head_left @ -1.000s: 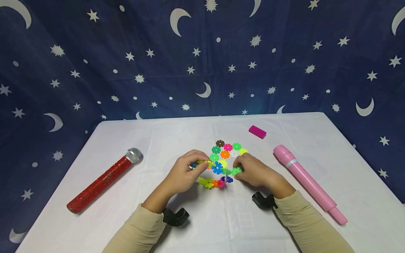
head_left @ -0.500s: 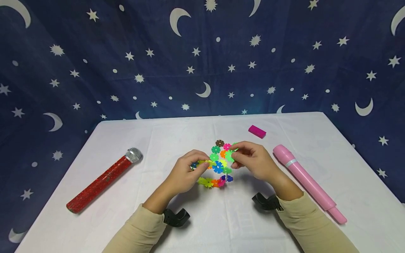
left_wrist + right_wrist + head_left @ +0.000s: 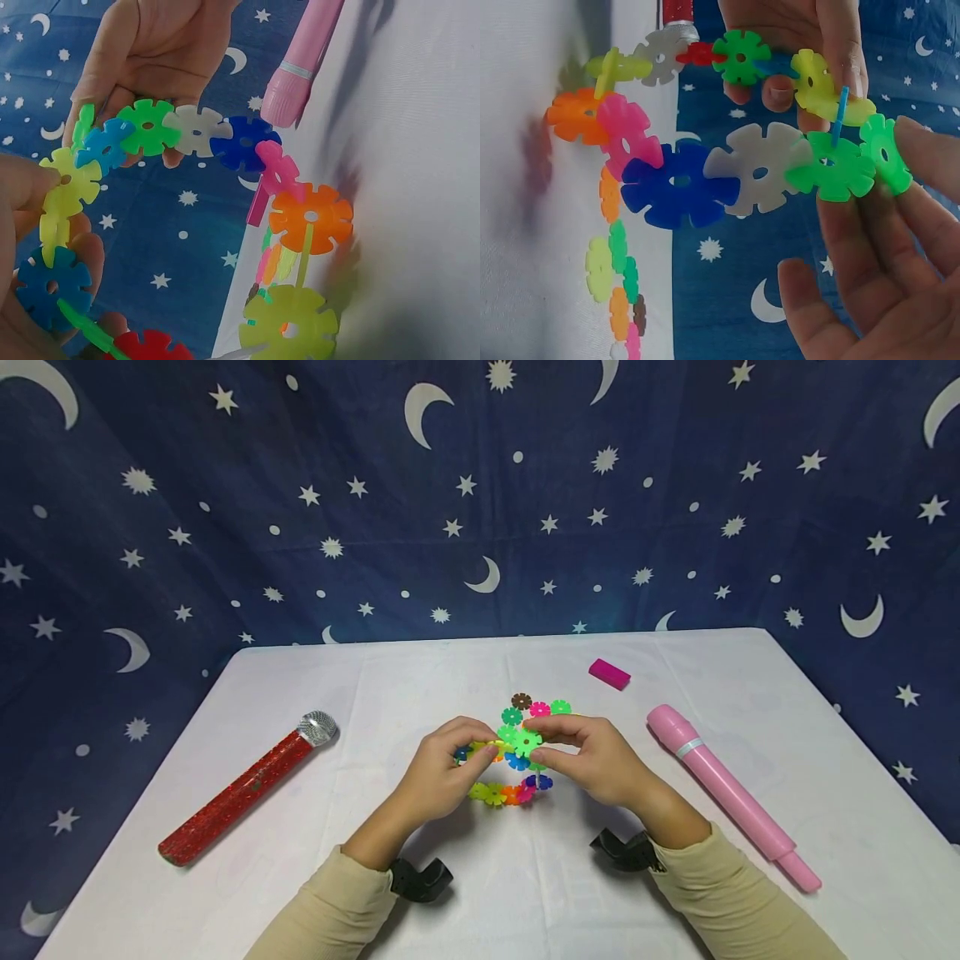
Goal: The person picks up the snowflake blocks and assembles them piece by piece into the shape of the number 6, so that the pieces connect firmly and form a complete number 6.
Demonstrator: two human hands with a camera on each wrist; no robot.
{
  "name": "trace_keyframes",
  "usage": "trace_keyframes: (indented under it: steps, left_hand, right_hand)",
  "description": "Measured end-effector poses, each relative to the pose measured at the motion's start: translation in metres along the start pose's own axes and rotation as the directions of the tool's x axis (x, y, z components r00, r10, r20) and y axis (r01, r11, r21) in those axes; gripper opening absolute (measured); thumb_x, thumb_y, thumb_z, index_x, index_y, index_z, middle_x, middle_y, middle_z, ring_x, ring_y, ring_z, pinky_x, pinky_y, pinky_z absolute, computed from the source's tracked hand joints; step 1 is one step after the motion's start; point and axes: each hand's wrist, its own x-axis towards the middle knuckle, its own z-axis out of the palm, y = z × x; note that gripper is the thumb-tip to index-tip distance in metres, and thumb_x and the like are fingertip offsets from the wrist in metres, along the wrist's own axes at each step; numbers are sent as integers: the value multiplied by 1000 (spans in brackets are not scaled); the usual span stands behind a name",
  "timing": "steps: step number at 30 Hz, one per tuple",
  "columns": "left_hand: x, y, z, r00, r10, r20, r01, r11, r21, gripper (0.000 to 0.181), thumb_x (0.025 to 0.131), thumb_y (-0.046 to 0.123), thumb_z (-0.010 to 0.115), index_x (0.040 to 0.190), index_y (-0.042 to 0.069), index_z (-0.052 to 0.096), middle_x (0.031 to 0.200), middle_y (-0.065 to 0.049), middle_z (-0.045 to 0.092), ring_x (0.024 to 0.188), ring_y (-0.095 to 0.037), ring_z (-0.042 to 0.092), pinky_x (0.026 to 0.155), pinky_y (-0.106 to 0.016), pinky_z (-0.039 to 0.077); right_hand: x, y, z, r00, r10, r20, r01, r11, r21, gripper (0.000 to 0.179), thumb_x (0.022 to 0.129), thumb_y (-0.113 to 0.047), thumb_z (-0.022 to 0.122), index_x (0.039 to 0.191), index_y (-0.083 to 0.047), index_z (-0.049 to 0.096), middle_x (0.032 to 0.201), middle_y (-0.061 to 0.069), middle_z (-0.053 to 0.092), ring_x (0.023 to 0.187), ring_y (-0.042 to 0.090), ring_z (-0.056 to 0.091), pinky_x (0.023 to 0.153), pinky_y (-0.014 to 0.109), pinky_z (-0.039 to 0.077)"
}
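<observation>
My left hand point(image 3: 442, 772) pinches a yellow snowflake disc point(image 3: 75, 184) in a curved chain of linked plastic snowflake discs point(image 3: 679, 184), held up over the table. The chain runs through blue, green, white, pink, orange, yellow and red discs, each slotted into its neighbour. Between thumb and fingers my right hand point(image 3: 603, 760) holds a bright green snowflake disc point(image 3: 527, 743). In the right wrist view this green disc overlaps another green disc point(image 3: 832, 166) and sits close to the yellow disc by the left fingertips.
Several loose snowflake discs, a brown one point(image 3: 521, 701) among them, lie on the white table point(image 3: 420, 677) behind the chain. A red microphone point(image 3: 247, 789) lies at left and a pink one point(image 3: 731, 793) at right. A magenta block point(image 3: 609, 674) is at the back.
My right hand has lifted the green disc from the chain's right side and brought it leftward, in front of the blue disc near the left fingertips. The left hand has stayed in place.
</observation>
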Motion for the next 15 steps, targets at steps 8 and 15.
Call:
trace_keyframes:
  steps: [8,15]
  left_hand:
    - [-1,1,3,1000,17,-13,-17,1000,-25,3,95,4,65,96,8,66,101,-1,66,91,-17,61,80,-34,52]
    - [-1,3,3,1000,17,-9,-18,999,-30,4,95,4,67,93,7,67,101,-2,67,93,-18,62,79,-33,52]
  right_hand:
    - [1,0,7,996,-40,-79,34,996,-78,32,81,-5,83,111,0,74,105,4,74,104,22,67,95,48,51]
    - [1,0,14,988,-50,-143,34,993,-113,32,77,-6,86,107,-2,76,102,2,75,102,21,68,91,48,53]
